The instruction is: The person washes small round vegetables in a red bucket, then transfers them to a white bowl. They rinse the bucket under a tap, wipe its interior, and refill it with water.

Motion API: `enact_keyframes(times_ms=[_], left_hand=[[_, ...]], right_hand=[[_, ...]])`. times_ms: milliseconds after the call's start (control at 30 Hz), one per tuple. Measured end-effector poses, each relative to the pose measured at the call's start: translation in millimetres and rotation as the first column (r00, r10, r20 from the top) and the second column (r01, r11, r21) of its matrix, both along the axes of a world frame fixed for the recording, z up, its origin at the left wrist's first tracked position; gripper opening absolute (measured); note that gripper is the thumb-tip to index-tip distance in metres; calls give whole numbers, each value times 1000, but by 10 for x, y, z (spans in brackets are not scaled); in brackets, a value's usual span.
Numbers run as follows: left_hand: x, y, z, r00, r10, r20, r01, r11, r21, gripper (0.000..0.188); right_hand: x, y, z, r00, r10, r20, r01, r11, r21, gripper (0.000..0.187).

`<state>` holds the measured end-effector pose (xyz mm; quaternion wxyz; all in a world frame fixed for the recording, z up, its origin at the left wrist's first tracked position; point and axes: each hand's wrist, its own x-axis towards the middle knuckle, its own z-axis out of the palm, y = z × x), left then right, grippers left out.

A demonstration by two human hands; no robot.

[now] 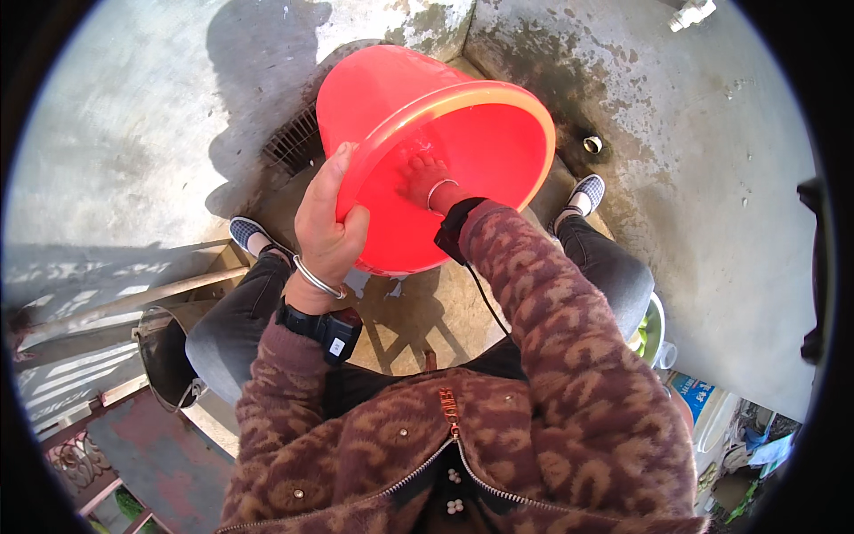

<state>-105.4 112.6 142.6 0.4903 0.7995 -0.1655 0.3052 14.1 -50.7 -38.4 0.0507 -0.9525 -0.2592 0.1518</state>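
Observation:
A large red plastic tub [381, 80] is tilted on its side in front of me, its wide mouth facing toward me and to the right. My left hand [327, 218] grips the rim at its left edge, thumb on the near side and fingers along the outside. Inside the tub, my right hand [425, 181] lies against the inner wall with its fingers stretched out, holding nothing that I can see. A silver bangle and a black band with a device circle my left wrist; the right wrist carries a thin bracelet and a black band.
Behind the tub, a floor drain grate [294, 142] lies beside the stained concrete wall. A short pipe end [592, 144] sticks out at the right. A dark metal bucket [169, 356] stands by my left leg, and a bowl with greens [654, 329] is by my right leg.

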Motion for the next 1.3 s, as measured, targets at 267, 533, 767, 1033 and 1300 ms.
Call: enact_keyframes(times_ms=[267,533,767,1033,1300], left_hand=[[231,-27,-288,965,-55,-258,-13,967,-255,67],[466,92,-600,935,-204,-291,-80,676,-732,80],[595,14,-786,912,-120,-393,-229,646,-729,80],[690,212,-1051,833,-71,-549,-350,700,-622,63],[504,883,-1475,690,229,-687,-608,698,-378,58]], right_hand=[[-858,-280,156,892,293,-345,-201,939,278,57],[-871,-931,796,977,191,-97,-201,975,-94,49],[-1571,-128,600,990,-113,-81,139,812,566,35],[-792,-222,772,824,-553,-121,505,620,601,32],[32,-600,167,690,-673,-267,659,430,618,43]])
